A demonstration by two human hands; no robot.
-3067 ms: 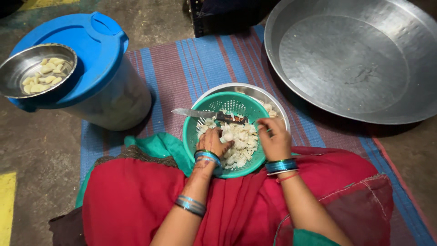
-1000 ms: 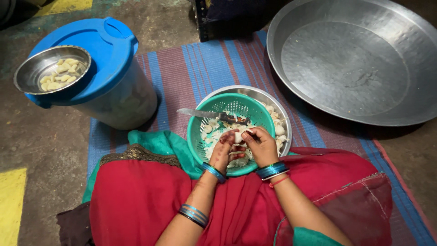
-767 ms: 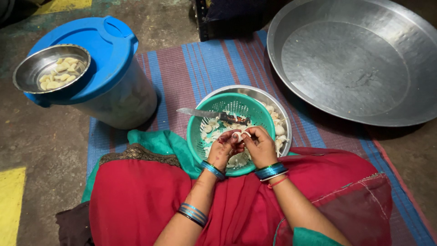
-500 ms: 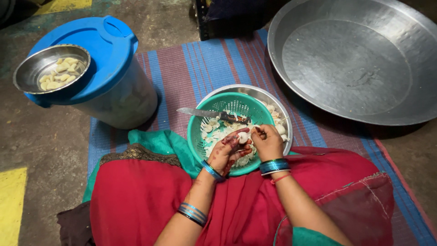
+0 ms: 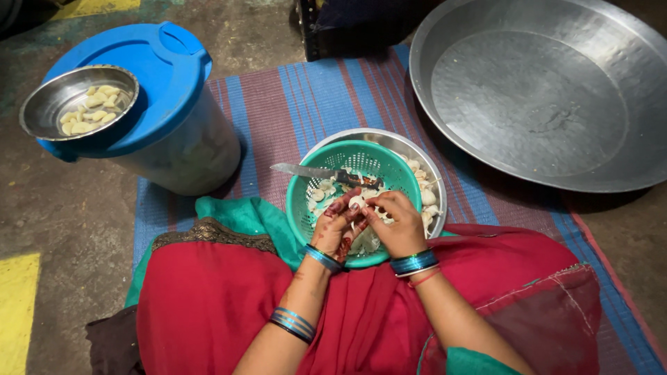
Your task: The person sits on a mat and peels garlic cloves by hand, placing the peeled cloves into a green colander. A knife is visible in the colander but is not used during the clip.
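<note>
My left hand [image 5: 338, 226] and right hand [image 5: 396, 222] meet over the green colander [image 5: 306, 180], fingertips of both pinched together on one pale garlic clove [image 5: 357, 202] between them. It sits just above the heap of cloves [image 5: 321, 196] in the colander, and I judge I am in the middle of peeling it, thumbs working at the skin. Whether the skin is half off or nearly gone is too small to tell.

A knife [image 5: 306, 170] lies across the colander's far rim, blade pointing left, touched by neither hand. The colander rests inside a steel bowl [image 5: 417, 149] that holds more cloves along its right side, and both stand on the striped mat [image 5: 326, 90] just beyond my red lap.

To my left, a small steel dish [image 5: 48, 104] with a few peeled cloves sits on the blue lid [image 5: 160, 76] of a tub, well apart from my hands. A wide steel pan [image 5: 549, 90] lies to the upper right on the floor.

The next move, as I see it, calls for stripping the last skin cleanly while keeping a firm pinch, since a bare clove is slippery, then a long reach left to the dish.
</note>
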